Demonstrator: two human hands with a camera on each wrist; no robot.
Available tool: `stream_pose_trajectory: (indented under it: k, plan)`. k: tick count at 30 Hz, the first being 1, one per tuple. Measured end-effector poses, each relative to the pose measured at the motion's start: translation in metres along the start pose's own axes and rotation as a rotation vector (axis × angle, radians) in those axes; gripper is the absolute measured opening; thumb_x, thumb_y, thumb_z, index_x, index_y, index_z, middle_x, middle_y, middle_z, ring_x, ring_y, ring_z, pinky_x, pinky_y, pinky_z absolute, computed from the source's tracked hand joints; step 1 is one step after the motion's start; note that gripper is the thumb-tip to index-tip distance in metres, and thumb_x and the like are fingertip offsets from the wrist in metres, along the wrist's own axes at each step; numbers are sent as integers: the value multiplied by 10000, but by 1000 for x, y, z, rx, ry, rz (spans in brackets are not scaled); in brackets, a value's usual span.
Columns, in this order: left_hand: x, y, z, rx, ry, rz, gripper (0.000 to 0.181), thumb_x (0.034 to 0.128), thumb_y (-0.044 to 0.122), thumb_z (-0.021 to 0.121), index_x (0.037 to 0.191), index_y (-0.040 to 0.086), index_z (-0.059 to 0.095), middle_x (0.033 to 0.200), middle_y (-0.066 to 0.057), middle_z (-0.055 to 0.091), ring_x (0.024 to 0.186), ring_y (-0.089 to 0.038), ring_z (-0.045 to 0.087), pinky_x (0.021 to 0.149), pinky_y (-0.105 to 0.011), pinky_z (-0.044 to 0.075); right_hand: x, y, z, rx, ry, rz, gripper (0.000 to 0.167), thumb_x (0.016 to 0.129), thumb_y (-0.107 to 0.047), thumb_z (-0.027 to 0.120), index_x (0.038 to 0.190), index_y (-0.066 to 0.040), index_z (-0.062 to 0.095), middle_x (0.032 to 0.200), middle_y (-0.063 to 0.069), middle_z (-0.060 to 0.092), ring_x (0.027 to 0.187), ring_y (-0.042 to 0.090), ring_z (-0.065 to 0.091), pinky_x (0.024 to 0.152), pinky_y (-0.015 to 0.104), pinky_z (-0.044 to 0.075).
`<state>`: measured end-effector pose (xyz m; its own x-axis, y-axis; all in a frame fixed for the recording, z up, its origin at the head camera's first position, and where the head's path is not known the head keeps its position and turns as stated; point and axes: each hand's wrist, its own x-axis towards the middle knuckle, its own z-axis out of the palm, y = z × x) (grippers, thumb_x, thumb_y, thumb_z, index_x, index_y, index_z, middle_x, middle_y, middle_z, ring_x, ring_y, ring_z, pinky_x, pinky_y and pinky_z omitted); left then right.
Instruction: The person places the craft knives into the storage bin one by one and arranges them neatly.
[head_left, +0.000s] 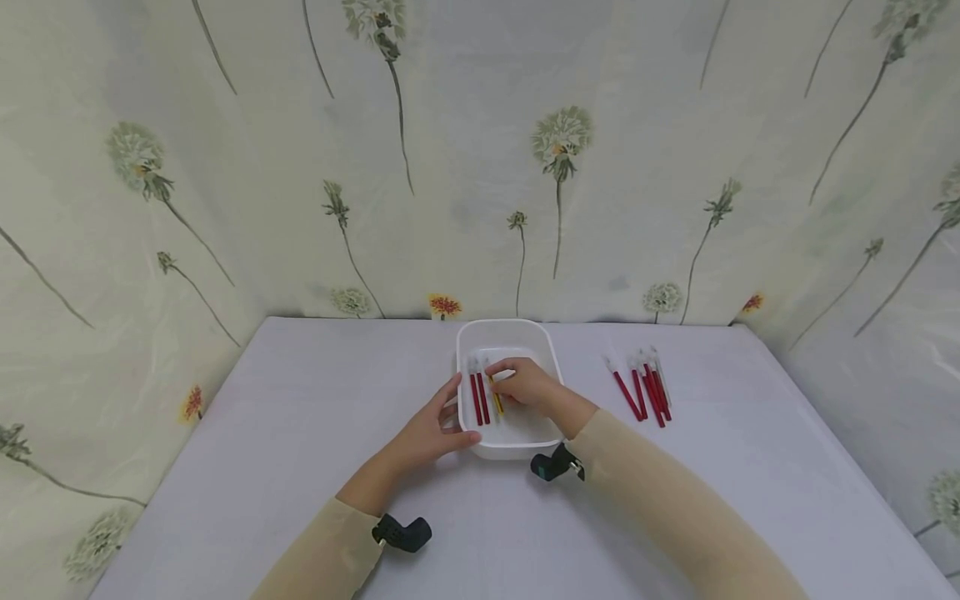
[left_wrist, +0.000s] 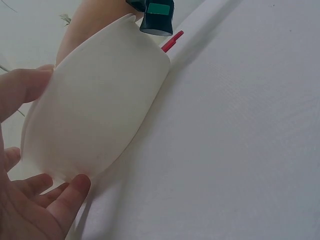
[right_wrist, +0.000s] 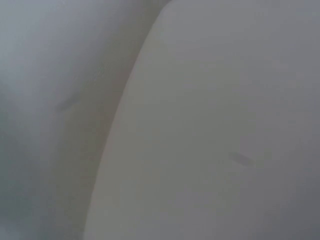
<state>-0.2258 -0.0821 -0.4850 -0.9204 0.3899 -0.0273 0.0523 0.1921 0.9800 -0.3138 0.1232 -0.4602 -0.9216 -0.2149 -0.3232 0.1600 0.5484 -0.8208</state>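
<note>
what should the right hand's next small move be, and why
I'd probably have the right hand lay the yellow pen flat and release it: it already sits inside the white tray, beside two red pens, while the left hand holds the tray's side.

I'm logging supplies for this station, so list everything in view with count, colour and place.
White tray: one, white, on the table
Red pens in tray: two, red, at its left side
Yellow pen: one, yellow, inside the tray
Red pens on table: about five, overlapping, red, right of the tray
Table: one, pale, under everything
Backdrop: pieces unclear, pale with dandelions, behind and beside the table
Wrist cameras: two, black, at the wrists
Sleeves: two, beige, on the forearms
Left hand: one, bare, touching the tray's left side
Right hand: one, bare, fingertips on the yellow pen
</note>
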Motion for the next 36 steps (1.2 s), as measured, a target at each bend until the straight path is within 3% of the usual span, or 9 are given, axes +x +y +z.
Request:
stream_pose_trajectory:
  k: [15, 25, 36]
  plan:
    - [1, -3, 0, 20, 6, -7, 977, 884, 167, 783, 1619, 177, 140, 1645, -134, 221, 1437, -359, 369, 1018, -437, 497, 2, 0, 4, -82, 22, -21, 320, 926, -105, 687, 1245, -106, 681, 1072, 83, 619, 813, 178, 560, 666, 260, 474]
    - [0, 1, 0, 14, 6, -7, 975, 884, 149, 779, 1619, 165, 139, 1641, -147, 227, 1436, -364, 370, 1018, -444, 495, 4, 2, 4, -115, 44, -44, 295, 906, -77, 692, 1200, -111, 706, 1102, 104, 674, 896, 215, 633, 771, 339, 549]
    - [1, 0, -1, 6, 3, -17, 981, 875, 184, 793, 1619, 205, 153, 1642, -131, 230, 1439, -354, 367, 1029, -444, 487, -9, -6, -7, -113, 38, -57, 300, 934, -117, 685, 1234, -107, 686, 1149, 119, 682, 978, 235, 633, 860, 386, 557]
